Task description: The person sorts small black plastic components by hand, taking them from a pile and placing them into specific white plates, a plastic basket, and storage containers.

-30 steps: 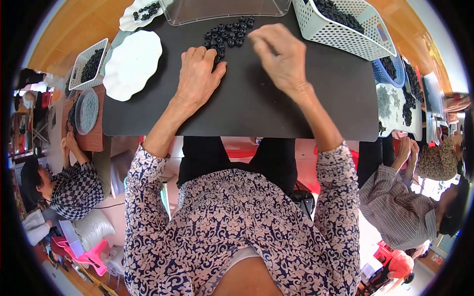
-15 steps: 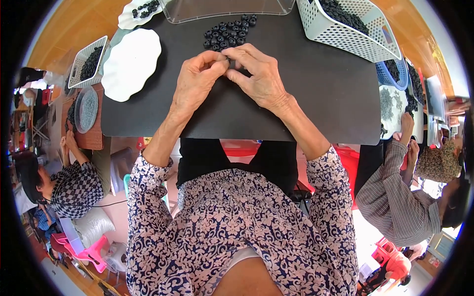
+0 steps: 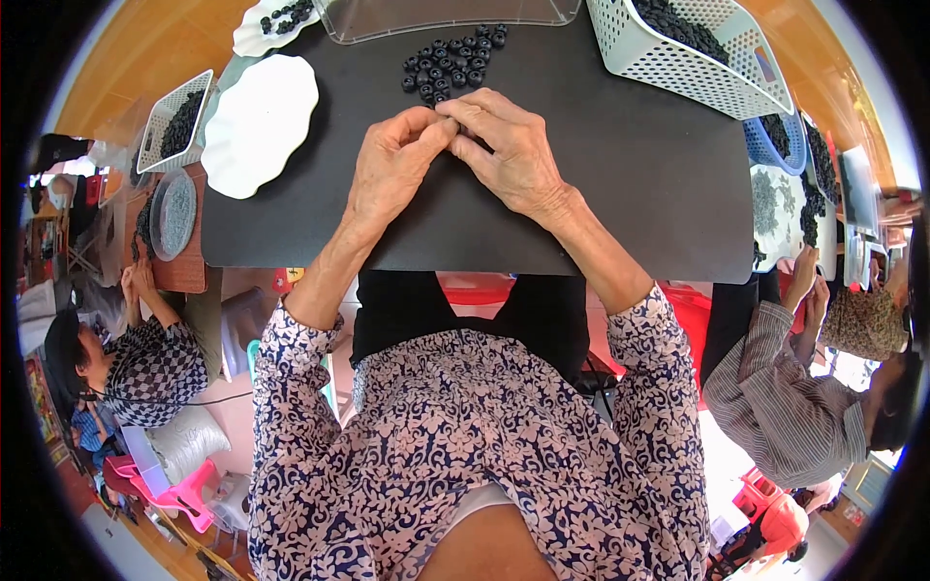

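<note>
Left hand (image 3: 387, 167) and right hand (image 3: 508, 155) meet at the fingertips; can't tell if anything's clamped between. Black beads (image 3: 457, 77) just beyond, loose patch slanting away rightward, both hands about equally near. Dark tabletop (image 3: 620, 184), scalloped white plate (image 3: 262, 126) left, white basket (image 3: 693, 77) far right; checked-shirt co-worker (image 3: 150, 373) left, striped-shirt co-worker (image 3: 799, 402) right.

Navy, pale-flowered blouse (image 3: 465, 407); matching sleeves (image 3: 668, 416); black trousers (image 3: 397, 318); white neckline edge (image 3: 480, 498), perhaps undershirt.
</note>
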Demonstrator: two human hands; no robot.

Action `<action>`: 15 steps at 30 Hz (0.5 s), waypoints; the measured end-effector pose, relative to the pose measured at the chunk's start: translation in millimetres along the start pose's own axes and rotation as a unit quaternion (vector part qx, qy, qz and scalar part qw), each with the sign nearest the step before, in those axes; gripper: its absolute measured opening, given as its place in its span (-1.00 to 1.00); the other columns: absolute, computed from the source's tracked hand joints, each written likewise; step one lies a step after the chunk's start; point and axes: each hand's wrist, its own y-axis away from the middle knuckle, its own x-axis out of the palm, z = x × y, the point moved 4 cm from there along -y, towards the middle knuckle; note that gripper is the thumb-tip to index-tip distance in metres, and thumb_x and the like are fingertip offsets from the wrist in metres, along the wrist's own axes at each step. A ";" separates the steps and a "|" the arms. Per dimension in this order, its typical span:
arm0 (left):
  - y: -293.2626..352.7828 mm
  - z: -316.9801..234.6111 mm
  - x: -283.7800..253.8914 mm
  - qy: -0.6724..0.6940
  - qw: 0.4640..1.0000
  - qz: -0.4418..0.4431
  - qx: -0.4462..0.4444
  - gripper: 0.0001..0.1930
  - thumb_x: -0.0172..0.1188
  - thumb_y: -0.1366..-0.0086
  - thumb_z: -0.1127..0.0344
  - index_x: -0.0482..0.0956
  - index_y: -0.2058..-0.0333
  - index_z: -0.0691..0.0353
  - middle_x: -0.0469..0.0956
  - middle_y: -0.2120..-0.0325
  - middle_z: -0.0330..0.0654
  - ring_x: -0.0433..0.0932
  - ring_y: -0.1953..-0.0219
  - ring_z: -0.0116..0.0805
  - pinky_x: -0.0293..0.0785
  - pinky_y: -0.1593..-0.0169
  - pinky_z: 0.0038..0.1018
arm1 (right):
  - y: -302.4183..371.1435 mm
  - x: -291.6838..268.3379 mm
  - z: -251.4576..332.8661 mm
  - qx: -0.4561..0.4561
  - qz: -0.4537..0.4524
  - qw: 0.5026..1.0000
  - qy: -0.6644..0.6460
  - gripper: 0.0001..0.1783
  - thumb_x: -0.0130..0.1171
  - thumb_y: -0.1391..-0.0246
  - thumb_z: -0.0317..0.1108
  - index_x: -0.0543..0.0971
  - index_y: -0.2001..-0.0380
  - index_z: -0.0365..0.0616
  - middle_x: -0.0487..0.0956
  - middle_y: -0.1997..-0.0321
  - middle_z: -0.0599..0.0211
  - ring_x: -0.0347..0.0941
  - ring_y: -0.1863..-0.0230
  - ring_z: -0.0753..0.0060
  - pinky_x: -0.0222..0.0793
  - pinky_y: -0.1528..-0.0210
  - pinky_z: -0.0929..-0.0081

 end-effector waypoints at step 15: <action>-28.4 -15.9 -11.9 -0.472 0.813 -0.058 0.335 -0.76 0.29 -0.06 0.36 0.59 0.25 0.26 0.40 0.09 -0.03 0.24 -0.08 0.03 0.28 -0.11 -0.18 | -2.7 -17.6 -16.6 0.137 -0.051 0.988 -0.039 -0.78 0.32 0.04 -0.43 0.60 0.27 -0.22 0.52 0.52 0.31 0.36 0.56 0.53 0.28 0.50 0.58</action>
